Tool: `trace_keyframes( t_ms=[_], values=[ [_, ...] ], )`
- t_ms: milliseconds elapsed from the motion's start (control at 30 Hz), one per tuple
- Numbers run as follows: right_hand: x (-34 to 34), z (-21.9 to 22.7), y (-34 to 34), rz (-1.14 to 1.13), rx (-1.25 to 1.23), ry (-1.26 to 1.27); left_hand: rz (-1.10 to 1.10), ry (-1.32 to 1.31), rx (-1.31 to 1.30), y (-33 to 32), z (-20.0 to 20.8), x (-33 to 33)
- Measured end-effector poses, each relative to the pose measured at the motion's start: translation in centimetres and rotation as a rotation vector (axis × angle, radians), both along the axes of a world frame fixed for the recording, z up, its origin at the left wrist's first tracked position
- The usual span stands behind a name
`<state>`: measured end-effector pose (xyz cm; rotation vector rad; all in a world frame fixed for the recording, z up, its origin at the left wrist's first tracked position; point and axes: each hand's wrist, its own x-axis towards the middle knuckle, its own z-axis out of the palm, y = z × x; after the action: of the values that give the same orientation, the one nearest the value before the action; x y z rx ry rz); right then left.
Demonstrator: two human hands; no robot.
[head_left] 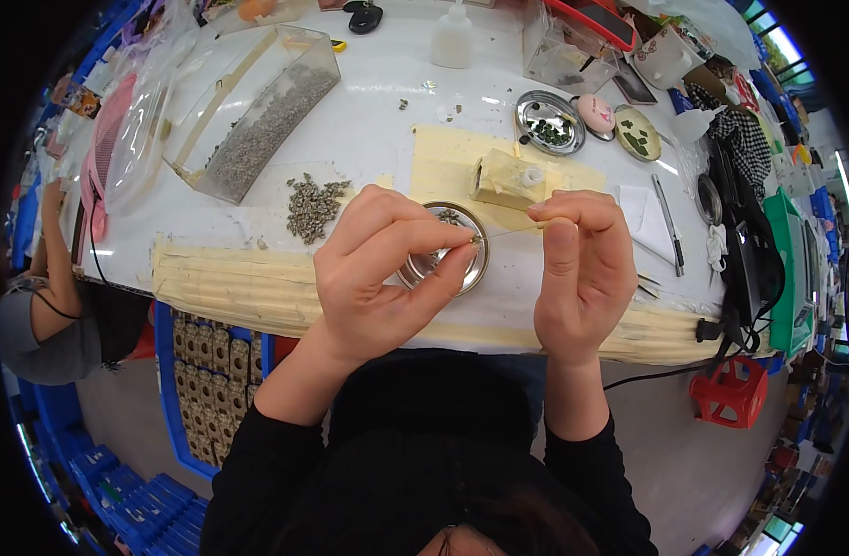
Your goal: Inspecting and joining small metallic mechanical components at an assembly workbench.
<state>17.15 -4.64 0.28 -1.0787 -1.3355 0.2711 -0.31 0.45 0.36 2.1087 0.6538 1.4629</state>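
Thumb and index finger of my left hand (378, 278) are closed in a pinch on a tiny metal piece (477, 239), mostly hidden by the fingertips. My right hand (586, 278) pinches a thin needle-like rod (510, 232), whose far end meets or nearly meets that piece. Beneath my left fingers stands a round steel dish (484, 267) with a few small metal pieces in it. A heap of similar metal pieces (315, 208) lies left of the dish. Just beyond my hands sits a tape-covered block (504, 179) with a small whitish cap on top.
A clear bin of grey granules (271, 130) stands at the left. Toward the back right are a steel dish with green bits (549, 102), a pale dish (639, 148) and a white bottle (452, 39). A pen (668, 222) lies right. Another person's arm (58, 250) shows far left.
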Motion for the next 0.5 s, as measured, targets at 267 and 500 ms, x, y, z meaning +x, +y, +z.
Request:
trace_keyframes(
  t_ms=[267, 500],
  values=[
    [-0.08, -0.01, 0.19, -0.037, 0.009, -0.015, -0.005, 0.0, 0.026, 0.09, -0.01, 0.0],
    [-0.05, -0.06, 0.1, -0.043, -0.037, 0.032, -0.01, -0.001, 0.053, 0.19, 0.02, 0.0]
  ],
)
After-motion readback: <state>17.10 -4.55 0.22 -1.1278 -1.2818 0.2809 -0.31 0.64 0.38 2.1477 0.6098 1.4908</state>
